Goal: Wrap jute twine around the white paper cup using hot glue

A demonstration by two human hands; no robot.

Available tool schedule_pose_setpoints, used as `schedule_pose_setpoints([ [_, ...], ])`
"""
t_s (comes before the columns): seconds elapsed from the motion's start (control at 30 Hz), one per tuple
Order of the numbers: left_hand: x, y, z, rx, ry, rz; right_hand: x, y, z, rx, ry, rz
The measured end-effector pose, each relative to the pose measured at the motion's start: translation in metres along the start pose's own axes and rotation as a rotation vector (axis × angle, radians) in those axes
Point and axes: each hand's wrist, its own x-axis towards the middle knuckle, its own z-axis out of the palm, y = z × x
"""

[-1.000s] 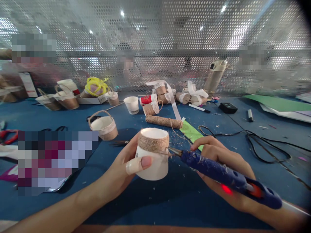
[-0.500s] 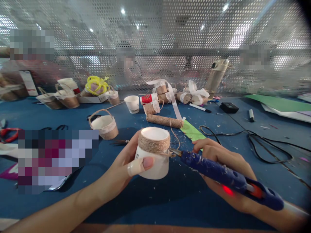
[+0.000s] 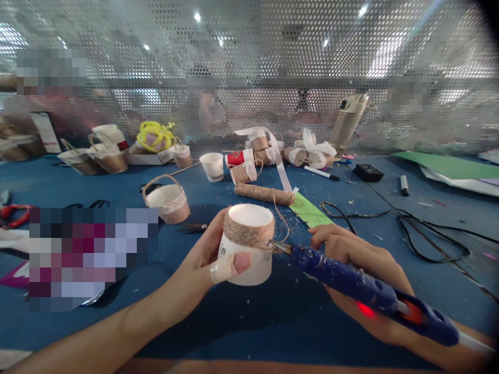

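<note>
My left hand (image 3: 212,259) grips a white paper cup (image 3: 253,270), its thumb, wrapped in a pale bandage, across the front. Brown twine (image 3: 249,234) is wound in rows around the cup's upper part. In my right hand (image 3: 366,265) is a blue hot glue gun (image 3: 343,275) with a glowing red light and a glue stick out of its back end. Its metal nozzle meets the cup's right side at the lower edge of the twine. From there a loose strand runs up to a twine roll (image 3: 265,194) lying behind the cup.
A twine-handled basket cup (image 3: 167,202) stands to the left, a plain paper cup (image 3: 211,167) farther back. Black cable (image 3: 409,234) loops at right. Green paper strip (image 3: 310,210), marker (image 3: 322,173) and red-handled scissors (image 3: 17,215) lie around. A perforated metal screen (image 3: 249,62) closes the back.
The cup has shifted very slightly right and turned a little in my left hand. The glue gun's nozzle remains against the twine's lower edge.
</note>
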Motion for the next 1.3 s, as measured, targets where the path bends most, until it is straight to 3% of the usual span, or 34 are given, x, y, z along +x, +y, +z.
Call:
schedule_pose_setpoints([
  [0.3,-0.003,0.006,0.008,-0.001,0.062,-0.008,-0.021,0.010,-0.012,0.061,-0.164,-0.042],
  [0.53,-0.004,0.015,0.020,-0.008,0.153,-0.059,-0.021,0.011,-0.010,0.047,-0.161,-0.087],
  [0.8,-0.003,0.005,0.007,0.020,0.013,-0.024,-0.019,0.012,-0.009,0.043,-0.173,-0.147],
  [1.0,-0.005,0.010,0.020,0.000,0.158,-0.035,-0.021,0.010,-0.012,0.039,-0.166,-0.139],
  [1.17,-0.004,0.011,0.021,-0.004,0.169,-0.025,-0.021,0.009,-0.012,0.020,-0.149,-0.089],
  [1.3,-0.004,0.010,0.019,-0.012,0.159,-0.032,-0.020,0.011,-0.007,0.035,-0.097,-0.144],
])
